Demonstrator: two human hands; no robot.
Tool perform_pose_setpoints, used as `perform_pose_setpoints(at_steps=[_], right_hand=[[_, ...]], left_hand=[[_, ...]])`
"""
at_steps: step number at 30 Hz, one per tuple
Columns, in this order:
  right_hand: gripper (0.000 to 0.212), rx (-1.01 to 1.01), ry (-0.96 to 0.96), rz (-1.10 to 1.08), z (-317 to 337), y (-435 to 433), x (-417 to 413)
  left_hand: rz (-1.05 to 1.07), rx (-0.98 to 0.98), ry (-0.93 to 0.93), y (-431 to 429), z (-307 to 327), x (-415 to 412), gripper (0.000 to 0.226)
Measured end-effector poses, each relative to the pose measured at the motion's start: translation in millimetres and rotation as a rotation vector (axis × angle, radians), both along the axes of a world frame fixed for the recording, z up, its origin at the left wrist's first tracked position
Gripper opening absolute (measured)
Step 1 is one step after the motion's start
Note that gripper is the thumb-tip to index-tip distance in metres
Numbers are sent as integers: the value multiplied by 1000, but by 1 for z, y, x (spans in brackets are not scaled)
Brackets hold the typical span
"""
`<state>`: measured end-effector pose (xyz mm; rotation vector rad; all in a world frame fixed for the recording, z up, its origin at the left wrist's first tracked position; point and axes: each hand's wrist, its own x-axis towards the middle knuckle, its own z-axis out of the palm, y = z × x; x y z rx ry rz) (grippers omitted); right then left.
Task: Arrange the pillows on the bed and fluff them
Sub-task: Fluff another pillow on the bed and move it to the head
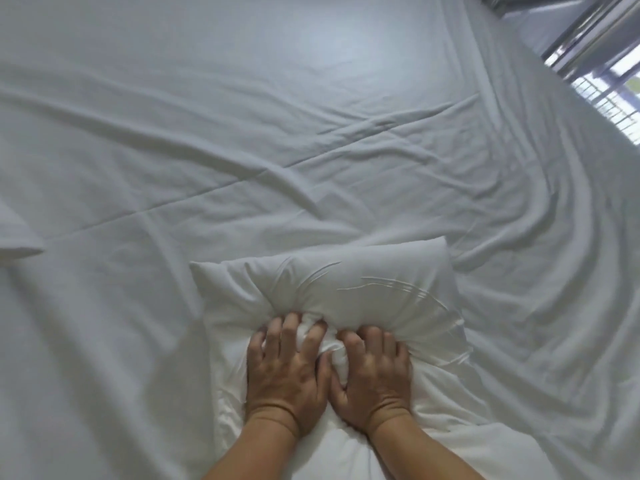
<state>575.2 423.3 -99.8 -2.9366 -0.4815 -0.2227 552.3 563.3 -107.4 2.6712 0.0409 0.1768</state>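
Note:
A white pillow (332,289) lies on the bed (242,116) in the lower middle of the head view. My left hand (287,368) and my right hand (374,372) rest side by side on its near half, palms down, pressing it flat. The fingers of both hands curl into a bunched fold of the pillowcase between them. The pillow's far half bulges up beyond my fingertips. A corner of a second white pillow (17,237) shows at the left edge.
The bed is covered by a wrinkled white sheet with long creases running across it. A window with a grille (609,88) stands past the bed's far right corner.

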Motion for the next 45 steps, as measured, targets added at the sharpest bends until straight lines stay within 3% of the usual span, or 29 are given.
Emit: perform_pose_setpoints(at_steps=[6, 12, 18, 21, 24, 28, 31, 36, 39, 42, 44, 45], right_hand=[[28, 12, 9, 80, 20, 3, 4], [42, 60, 26, 297, 96, -11, -44], [38, 200, -341, 558, 245, 55, -57], [40, 352, -541, 604, 324, 96, -48], [44, 519, -749, 608, 399, 139, -47], [43, 658, -926, 611, 456, 180, -58], [42, 587, -914, 706, 441, 194, -80], [46, 202, -666, 1007, 353, 179, -110], [33, 343, -771, 1132, 341, 163, -126], [19, 541, -809, 1087, 337, 172, -142], [32, 444, -646, 963, 346, 172, -140], [40, 299, -520, 929, 344, 177, -140]], left_hand=[[111, 181, 33, -8, 17, 6, 27], [150, 65, 99, -9, 90, -69, 29], [161, 200, -246, 69, 243, -106, 34], [189, 391, -496, 104, 338, -107, 46], [184, 649, -759, 137, 434, -116, 36], [229, 914, -897, 165, 512, -146, 30], [223, 981, -872, 180, 494, -181, 32], [98, 1053, -574, 197, 390, -245, 15], [108, 926, -646, 196, 377, -259, 16], [337, 719, -741, 203, 375, -263, 20], [500, 582, -640, 194, 383, -254, 26], [544, 550, -496, 191, 379, -250, 29]])
